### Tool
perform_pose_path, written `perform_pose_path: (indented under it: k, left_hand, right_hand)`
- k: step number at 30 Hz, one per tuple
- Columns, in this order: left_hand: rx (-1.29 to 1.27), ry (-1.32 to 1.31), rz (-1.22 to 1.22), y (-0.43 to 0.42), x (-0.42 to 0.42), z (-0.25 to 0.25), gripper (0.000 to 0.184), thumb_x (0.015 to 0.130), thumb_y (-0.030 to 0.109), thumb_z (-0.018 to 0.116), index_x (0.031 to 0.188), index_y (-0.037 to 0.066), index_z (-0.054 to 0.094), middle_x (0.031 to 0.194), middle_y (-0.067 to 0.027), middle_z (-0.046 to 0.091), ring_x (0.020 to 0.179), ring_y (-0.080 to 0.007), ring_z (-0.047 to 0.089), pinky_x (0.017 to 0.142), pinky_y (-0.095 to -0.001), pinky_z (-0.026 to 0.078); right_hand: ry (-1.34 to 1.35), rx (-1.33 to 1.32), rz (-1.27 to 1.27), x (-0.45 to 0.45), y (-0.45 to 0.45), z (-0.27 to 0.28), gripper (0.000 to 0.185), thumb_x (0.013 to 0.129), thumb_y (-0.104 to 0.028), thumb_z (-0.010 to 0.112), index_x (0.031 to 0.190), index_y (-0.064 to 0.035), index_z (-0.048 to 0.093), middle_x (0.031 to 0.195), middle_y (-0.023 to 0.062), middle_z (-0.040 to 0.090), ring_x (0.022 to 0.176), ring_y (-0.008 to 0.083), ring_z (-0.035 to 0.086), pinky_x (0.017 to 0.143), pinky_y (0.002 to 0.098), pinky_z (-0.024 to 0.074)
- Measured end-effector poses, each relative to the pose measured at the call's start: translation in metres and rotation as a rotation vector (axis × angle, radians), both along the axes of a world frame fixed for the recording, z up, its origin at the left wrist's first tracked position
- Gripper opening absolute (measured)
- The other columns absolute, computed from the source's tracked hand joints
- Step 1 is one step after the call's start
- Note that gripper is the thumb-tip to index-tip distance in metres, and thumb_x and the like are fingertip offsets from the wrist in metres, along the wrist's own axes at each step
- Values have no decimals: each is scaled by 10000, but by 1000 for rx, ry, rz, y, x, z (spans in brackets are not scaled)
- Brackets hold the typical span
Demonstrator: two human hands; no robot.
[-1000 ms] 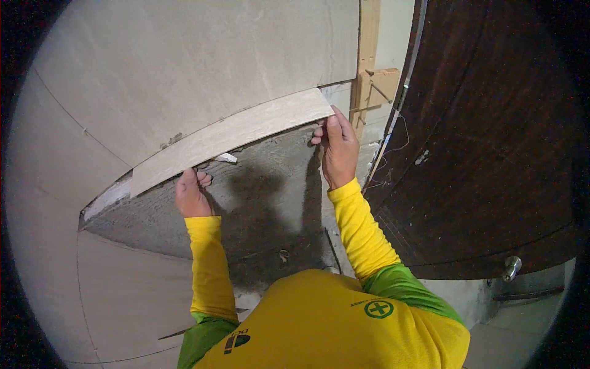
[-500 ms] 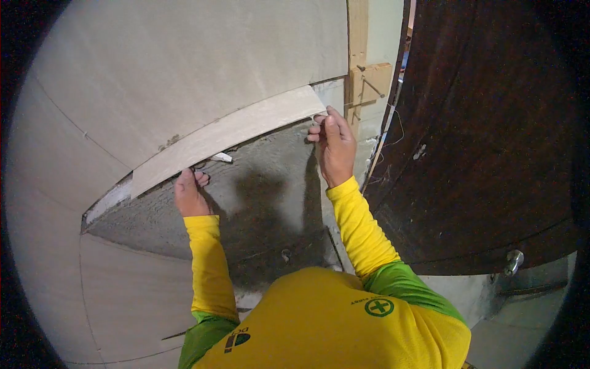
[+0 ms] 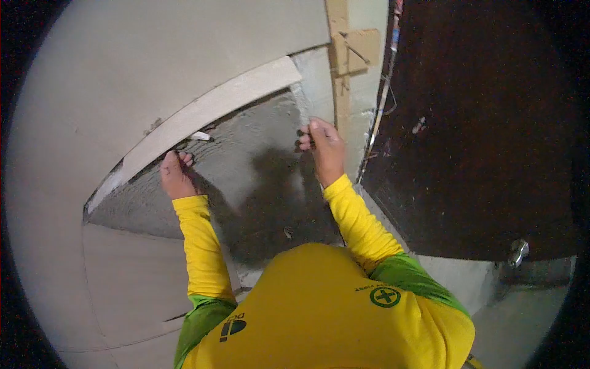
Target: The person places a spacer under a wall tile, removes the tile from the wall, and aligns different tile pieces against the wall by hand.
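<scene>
The bottom centre of the frame is filled by a yellow shirt [image 3: 319,320], marked with a round green emblem [image 3: 385,297] at the lower right. Both forearms are covered by long sleeves, yellow over the forearms and green higher up.

The left hand [image 3: 177,176] is held left of centre, its fingers curled just beneath the lower edge of a narrow pale tile strip [image 3: 209,114]; whether the strip is pinched in its grip cannot be told. The right hand [image 3: 327,154] is raised right of centre, below and apart from the strip's right end. Its fingers are bent in and its thumb is brought close to the forefinger; whether anything thin is held in that grip cannot be made out.

Between the hands, a patch of grey mortar [image 3: 246,141] is spread, with ridges seen near its top. The strip is set slantwise along the patch's upper edge, and a small white piece [image 3: 200,136] is seen protruding beneath it. The strip is bordered above by a large tile [image 3: 203,49].

At the upper right, a wooden block [image 3: 369,44] is joined to a wooden batten [image 3: 342,117]. The right side is occupied by a dark brown door [image 3: 473,135], fitted with a metal doorknob [image 3: 519,251].
</scene>
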State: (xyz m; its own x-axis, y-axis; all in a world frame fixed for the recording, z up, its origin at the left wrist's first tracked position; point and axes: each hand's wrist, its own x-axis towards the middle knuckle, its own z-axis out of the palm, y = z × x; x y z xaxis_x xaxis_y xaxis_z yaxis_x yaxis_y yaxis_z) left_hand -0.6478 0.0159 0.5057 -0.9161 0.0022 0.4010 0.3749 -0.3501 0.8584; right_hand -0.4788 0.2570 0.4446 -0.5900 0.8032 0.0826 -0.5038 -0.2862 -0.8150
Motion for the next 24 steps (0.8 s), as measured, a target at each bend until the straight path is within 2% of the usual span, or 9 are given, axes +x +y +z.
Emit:
perform_pose_path:
  k: [3, 4, 5, 9, 11, 13, 18, 21, 24]
  left_hand:
    - [-8, 17, -46, -4, 0, -4, 235, 930, 279, 564, 899, 47, 541, 821, -60, 591, 773, -169, 579, 698, -287, 469]
    - [52, 35, -148, -6, -1, -3, 188, 919, 205, 594, 945, 22, 562, 836, -76, 613, 748, -184, 609, 683, -299, 500]
    - [39, 37, -156, -7, 2, -8, 188, 919, 205, 594, 945, 22, 562, 836, -76, 613, 748, -184, 609, 683, -299, 500]
    - [-20, -12, 11, 2, 35, -8, 171, 918, 191, 591, 935, 24, 561, 842, -76, 609, 749, -185, 606, 690, -296, 501]
    - [-59, -24, 84, -4, 43, -21, 165, 915, 184, 592, 933, 23, 562, 848, -79, 609, 752, -185, 606, 690, -296, 502]
    - [-155, -60, -26, -8, 51, -32, 170, 906, 161, 599, 965, 5, 566, 864, -89, 610, 755, -186, 609, 692, -293, 511]
    - [-188, -115, 43, 26, 98, -43, 239, 896, 164, 618, 1033, -26, 570, 899, -92, 612, 762, -171, 604, 701, -296, 514]
    - [-224, -108, 42, 33, 106, -30, 305, 885, 179, 642, 1081, -41, 564, 950, -88, 610, 838, -160, 601, 772, -299, 509]
    - [-335, 0, 166, 32, 96, -28, 325, 890, 193, 629, 1118, -26, 553, 993, -111, 630, 867, -172, 613, 798, -285, 507]
  right_hand:
    - [-32, 11, 50, 5, -1, -24, 302, 920, -299, 547, 1041, -35, 627, 840, 37, 640, 691, 113, 580, 615, 256, 482]
    - [-100, 238, 48, 6, 1, -34, 287, 925, -267, 553, 1049, -16, 615, 825, 36, 632, 677, 110, 566, 617, 253, 480]
    - [-169, 466, 49, 7, 2, -43, 274, 930, -235, 559, 1056, 4, 602, 810, 36, 624, 664, 107, 552, 619, 251, 478]
    - [-179, 204, 171, 19, -14, -51, 235, 920, -220, 578, 1014, -8, 617, 788, 15, 611, 660, 87, 537, 601, 239, 462]
    - [-27, 67, 228, 25, -18, -48, 197, 910, -193, 595, 994, -18, 627, 770, 4, 607, 657, 71, 533, 588, 227, 456]
    - [-19, 79, 227, 28, -18, -42, 193, 906, -182, 598, 999, -15, 626, 773, 6, 609, 655, 71, 533, 586, 225, 457]
    - [-14, 191, 167, 22, 0, -23, 213, 903, -166, 598, 1043, -5, 610, 817, 23, 627, 652, 86, 549, 584, 229, 470]
    - [-71, 318, 39, 6, 8, -14, 281, 892, -268, 606, 1050, -38, 641, 840, 19, 632, 706, 99, 563, 636, 238, 472]
    - [41, 215, 119, 6, 11, 20, 310, 896, -245, 604, 1090, -4, 619, 877, 42, 648, 723, 98, 571, 645, 225, 469]
